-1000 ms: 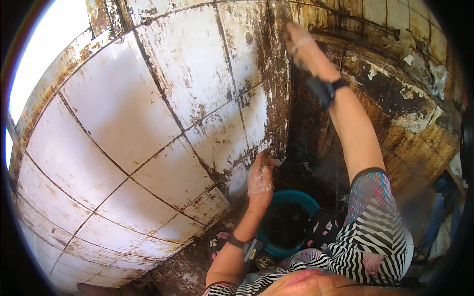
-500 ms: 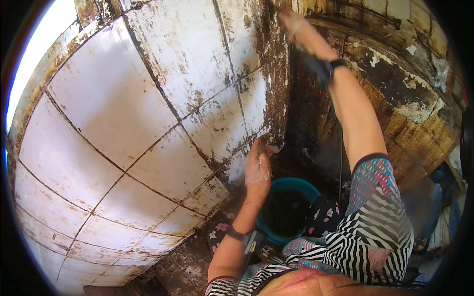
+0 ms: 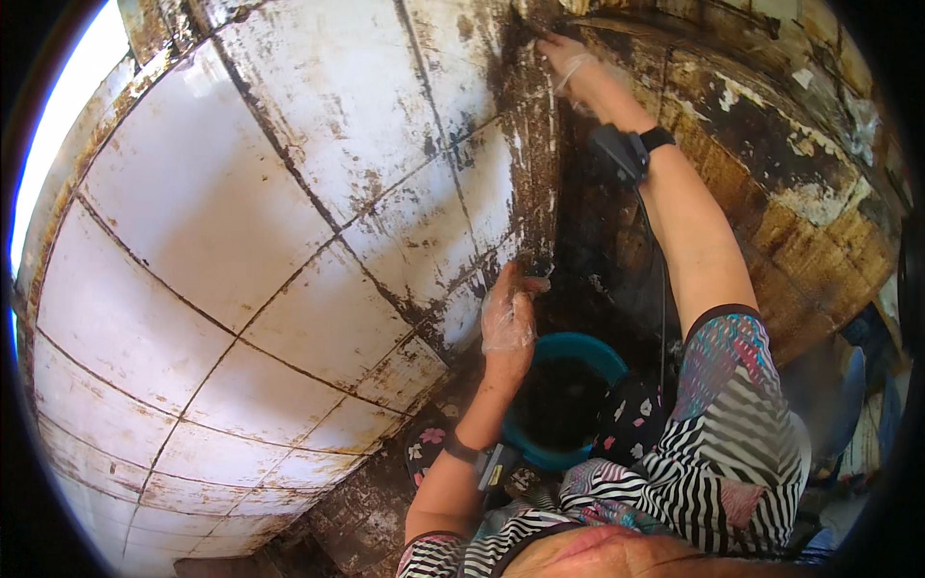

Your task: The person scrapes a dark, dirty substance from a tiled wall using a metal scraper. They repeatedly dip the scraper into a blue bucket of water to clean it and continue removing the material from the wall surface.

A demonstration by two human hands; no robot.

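My left hand (image 3: 508,313), in a thin clear plastic glove, rests against the lower corner of the grimy white tiled wall (image 3: 260,193), its fingers stretched upward and thumb apart. Higher up, my right hand (image 3: 581,75), also gloved in clear plastic, presses its fingertips together at the brown, crusted corner strip (image 3: 532,164) beside the tiles. Whatever those fingers may hold is too small and dark to make out. Flaking dark and pale residue covers the strip and the tile joints.
Below my hands stands a teal basin (image 3: 602,354) with dark contents. Stained brown tiles (image 3: 800,260) with peeling patches fill the right side. A black cable (image 3: 661,289) hangs from the device at my right wrist. Blue items (image 3: 850,414) lie at the far right.
My right hand has moved slightly downward along the corner strip. The left hand stays at the wall's lower corner, and the view has shifted a little.
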